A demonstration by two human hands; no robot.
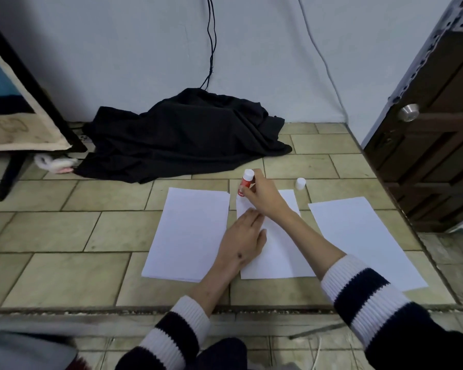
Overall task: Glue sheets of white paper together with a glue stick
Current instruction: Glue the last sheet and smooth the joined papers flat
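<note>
Paper lies on a tiled floor [64,231] in 3 groups set side by side. The left stack [187,233] shows several edges at its far corner. The middle sheet [278,252] sits just beside it, apart by a narrow strip of tile. The right sheet [358,236] lies angled, near the middle one but not touching it.

The right hand [262,194] reaches across to the far left corner of the middle sheet. Its fingers are curled round a red glue stick [245,182], which stands tilted with its white end up and its lower end at the paper's far edge. Whether the tip touches the paper cannot be told.

The left hand [242,240] rests flat on the middle sheet's left edge, fingers straight and held close together, pointing away from the person.

A small white cap [300,183] stands upright on the floor just beyond the middle sheet's far right corner.

Both forearms wear sleeves banded dark and white. A heap of black cloth [185,134] lies against the wall beyond the papers. A dark wooden door [433,129] with a metal knob [409,112] stands at the right.
</note>
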